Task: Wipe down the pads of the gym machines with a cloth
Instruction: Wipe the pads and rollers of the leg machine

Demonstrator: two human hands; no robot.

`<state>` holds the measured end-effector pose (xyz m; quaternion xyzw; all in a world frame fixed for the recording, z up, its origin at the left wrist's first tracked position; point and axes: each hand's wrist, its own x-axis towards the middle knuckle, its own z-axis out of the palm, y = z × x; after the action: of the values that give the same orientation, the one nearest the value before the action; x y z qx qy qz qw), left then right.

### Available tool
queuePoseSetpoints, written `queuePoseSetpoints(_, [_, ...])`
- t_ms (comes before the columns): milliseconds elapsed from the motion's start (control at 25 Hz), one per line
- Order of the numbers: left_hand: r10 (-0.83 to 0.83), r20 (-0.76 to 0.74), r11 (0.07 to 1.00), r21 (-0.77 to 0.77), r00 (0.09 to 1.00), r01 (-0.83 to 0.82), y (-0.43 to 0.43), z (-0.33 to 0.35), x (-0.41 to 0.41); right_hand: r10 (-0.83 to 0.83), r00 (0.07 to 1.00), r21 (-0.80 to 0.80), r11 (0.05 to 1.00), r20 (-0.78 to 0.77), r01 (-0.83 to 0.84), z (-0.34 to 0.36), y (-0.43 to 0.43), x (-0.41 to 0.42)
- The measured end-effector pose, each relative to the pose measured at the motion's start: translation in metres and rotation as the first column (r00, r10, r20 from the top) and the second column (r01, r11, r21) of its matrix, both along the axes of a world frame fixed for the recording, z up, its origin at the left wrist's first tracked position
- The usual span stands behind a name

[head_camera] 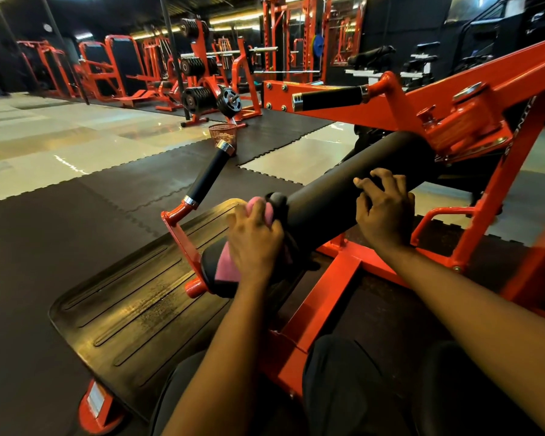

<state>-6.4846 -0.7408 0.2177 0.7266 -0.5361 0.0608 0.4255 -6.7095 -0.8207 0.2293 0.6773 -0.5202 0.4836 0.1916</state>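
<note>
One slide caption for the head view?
Left hand holds pink cloth against the roller pad end; right hand grips it.

Matt black roller pad [359, 180], soft pink cloth [228, 265], glossy orange-painted metal frame [328, 297], ribbed rubber footplate [132, 309]

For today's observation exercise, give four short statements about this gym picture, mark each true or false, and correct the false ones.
1. The left hand holds a pink cloth at the end of the roller pad. True.
2. The right hand holds a spray bottle. False: its bent fingers hold the roller pad only.
3. The machine frame is blue. False: it is orange-red.
4. A mesh basket stands on the floor beyond the machine. True.
</note>
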Motion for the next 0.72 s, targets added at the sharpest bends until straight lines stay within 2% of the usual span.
queuePoseSetpoints(160, [0.154, -0.069, 0.988, 0.005, 0.986, -0.154, 0.021, -0.029, 0.03, 0.019, 1.0, -0.001, 1.0, 0.013, -0.019, -0.001, 0.0, 0.001])
queuePoseSetpoints(280, [0.291, -0.12, 0.956, 0.074, 0.949, -0.283, 0.008, -0.015, 0.014, 0.064, 0.998, 0.009, 0.998, 0.023, -0.064, -0.002, 0.0, -0.004])
queuePoseSetpoints(320, [0.281, -0.125, 0.959, 0.081, 0.952, -0.272, 0.0, -0.003, 0.0, 0.08, 0.997, 0.004, 0.997, 0.01, -0.08, -0.002, 0.001, -0.008])
queuePoseSetpoints(440, [0.025, -0.078, 0.999, 0.031, 0.997, -0.023, -0.025, 0.031, -0.061, 0.19, 0.978, 0.011, 0.982, -0.082, -0.19, 0.007, 0.001, -0.028])
queuePoseSetpoints(520, [-0.09, -0.09, 0.996, -0.011, 0.992, 0.089, -0.031, 0.042, -0.085, 0.292, 0.954, 0.044, 0.956, -0.072, -0.29, 0.016, 0.0, -0.043])
queuePoseSetpoints(640, [-0.339, -0.288, 0.938, -0.172, 0.896, 0.3, -0.021, 0.044, -0.057, 0.304, 0.946, 0.066, 0.948, 0.116, -0.313, 0.03, 0.005, -0.043])
queuePoseSetpoints(720, [-0.41, -0.349, 0.907, -0.254, 0.843, 0.336, -0.011, 0.036, -0.024, 0.258, 0.954, -0.01, 0.966, 0.154, -0.26, 0.033, 0.018, -0.012])
